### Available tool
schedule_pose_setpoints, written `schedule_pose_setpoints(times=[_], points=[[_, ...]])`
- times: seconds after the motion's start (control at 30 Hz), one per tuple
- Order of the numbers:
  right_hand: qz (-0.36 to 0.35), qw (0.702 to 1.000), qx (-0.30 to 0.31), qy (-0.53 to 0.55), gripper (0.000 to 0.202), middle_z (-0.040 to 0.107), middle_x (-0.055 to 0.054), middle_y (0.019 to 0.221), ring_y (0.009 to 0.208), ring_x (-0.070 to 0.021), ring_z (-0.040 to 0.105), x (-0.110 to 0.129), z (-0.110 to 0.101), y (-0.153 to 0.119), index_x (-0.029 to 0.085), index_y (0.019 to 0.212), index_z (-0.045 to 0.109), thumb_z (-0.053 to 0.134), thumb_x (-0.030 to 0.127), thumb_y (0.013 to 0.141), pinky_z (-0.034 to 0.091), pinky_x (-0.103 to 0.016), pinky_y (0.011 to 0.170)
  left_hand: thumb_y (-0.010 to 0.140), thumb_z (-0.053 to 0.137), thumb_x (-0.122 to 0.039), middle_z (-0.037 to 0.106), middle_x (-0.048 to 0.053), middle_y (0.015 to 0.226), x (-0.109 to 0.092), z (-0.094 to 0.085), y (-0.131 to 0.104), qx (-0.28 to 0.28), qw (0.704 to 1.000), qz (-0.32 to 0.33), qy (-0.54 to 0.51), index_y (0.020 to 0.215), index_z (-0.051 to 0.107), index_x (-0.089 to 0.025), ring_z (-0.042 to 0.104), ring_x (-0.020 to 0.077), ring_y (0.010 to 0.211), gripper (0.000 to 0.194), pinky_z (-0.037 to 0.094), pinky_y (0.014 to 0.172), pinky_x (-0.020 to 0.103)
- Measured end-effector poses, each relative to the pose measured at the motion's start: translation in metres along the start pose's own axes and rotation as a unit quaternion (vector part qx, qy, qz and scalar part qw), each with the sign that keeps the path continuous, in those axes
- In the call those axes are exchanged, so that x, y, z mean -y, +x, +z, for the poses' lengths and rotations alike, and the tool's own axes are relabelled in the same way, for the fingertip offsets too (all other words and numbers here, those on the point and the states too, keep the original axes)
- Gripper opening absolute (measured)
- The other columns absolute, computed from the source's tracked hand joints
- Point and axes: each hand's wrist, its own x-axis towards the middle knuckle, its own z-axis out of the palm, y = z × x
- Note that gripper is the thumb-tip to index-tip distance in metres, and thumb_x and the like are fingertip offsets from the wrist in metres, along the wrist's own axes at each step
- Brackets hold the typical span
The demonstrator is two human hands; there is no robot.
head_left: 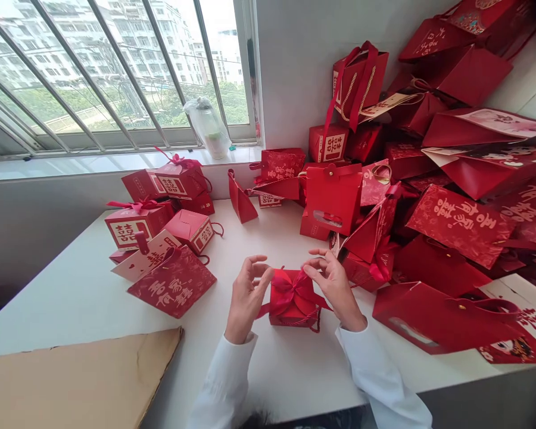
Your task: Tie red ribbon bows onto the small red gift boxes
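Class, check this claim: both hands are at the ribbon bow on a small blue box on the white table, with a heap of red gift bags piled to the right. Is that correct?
Not quite: the box is red, not blue, as the head view shows. The rest stands: the left hand and right hand are at its ribbon bow on the white table, with red gift bags heaped to the right.

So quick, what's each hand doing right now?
Left hand: fingers loosely curled, pinching the left end of the red ribbon bow on the small red gift box.
Right hand: fingertips pinching the bow's right loop.
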Motion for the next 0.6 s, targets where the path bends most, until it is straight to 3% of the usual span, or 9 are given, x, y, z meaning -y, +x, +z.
schedule_pose_setpoints(times=[0.13, 0.27, 0.33, 0.43, 0.5, 0.6], points=[[-0.036, 0.997, -0.032, -0.052, 0.036, 0.062, -0.007, 0.097, 0.086, -0.0183, 0.058, -0.005, -0.008, -0.001, 0.02, 0.103, 0.051, 0.063, 0.041, 0.076, 0.046, -0.031, 0.071, 0.074, 0.064, -0.041, 0.059, 0.003, 0.093, -0.004, -0.014, -0.02, 0.01, 0.988, 0.031, 0.153, 0.09, 0.052, -0.021, 0.057, 0.017, 0.087, 0.029, 0.046, 0.079, 0.031], [-0.06, 0.994, 0.014, -0.086, 0.043, 0.061, -0.01, 0.111, 0.103, -0.0229, 0.055, -0.003, -0.015, -0.003, 0.021, 0.11, 0.052, 0.062, 0.046, 0.077, 0.044, -0.04, 0.086, 0.075, 0.063, -0.042, 0.062, 0.003, 0.091, -0.005, -0.02, -0.038, 0.047, 0.966, 0.047, 0.251, 0.085, 0.056, -0.022, 0.057, 0.0197, 0.085, 0.023, 0.046, 0.077, 0.034], [-0.062, 0.991, 0.073, -0.097, 0.056, 0.057, -0.01, 0.12, 0.112, -0.0245, 0.052, 0.0, -0.018, -0.006, 0.024, 0.121, 0.047, 0.065, 0.046, 0.073, 0.041, -0.044, 0.093, 0.079, 0.057, -0.041, 0.063, 0.003, 0.09, -0.004, -0.017, -0.043, 0.07, 0.963, 0.049, 0.257, 0.084, 0.058, -0.022, 0.057, 0.0194, 0.084, 0.019, 0.046, 0.076, 0.033], [-0.051, 0.976, 0.159, -0.142, 0.1, 0.045, -0.012, 0.134, 0.125, -0.0275, 0.042, 0.005, -0.021, -0.016, 0.028, 0.14, 0.025, 0.079, 0.043, 0.058, 0.035, -0.048, 0.101, 0.082, 0.053, -0.038, 0.063, 0.003, 0.084, -0.002, -0.012, -0.045, 0.073, 0.965, 0.042, 0.248, 0.079, 0.06, -0.021, 0.057, 0.0176, 0.079, 0.018, 0.045, 0.075, 0.031], [-0.052, 0.966, 0.182, -0.174, 0.122, 0.036, -0.014, 0.141, 0.131, -0.0303, 0.034, 0.007, -0.021, -0.025, 0.029, 0.145, 0.012, 0.085, 0.039, 0.047, 0.032, -0.05, 0.103, 0.083, 0.051, -0.037, 0.062, 0.002, 0.077, -0.004, -0.01, -0.046, 0.066, 0.969, 0.027, 0.237, 0.073, 0.06, -0.02, 0.056, 0.0163, 0.073, 0.022, 0.044, 0.071, 0.029], [-0.058, 0.966, 0.172, -0.185, 0.124, 0.033, -0.015, 0.141, 0.13, -0.0315, 0.034, 0.007, -0.017, -0.035, 0.028, 0.146, 0.007, 0.084, 0.032, 0.049, 0.034, -0.05, 0.102, 0.085, 0.048, -0.039, 0.061, 0.001, 0.069, -0.009, -0.01, -0.049, 0.061, 0.975, -0.006, 0.213, 0.068, 0.059, -0.019, 0.053, 0.0148, 0.066, 0.028, 0.041, 0.063, 0.025]])
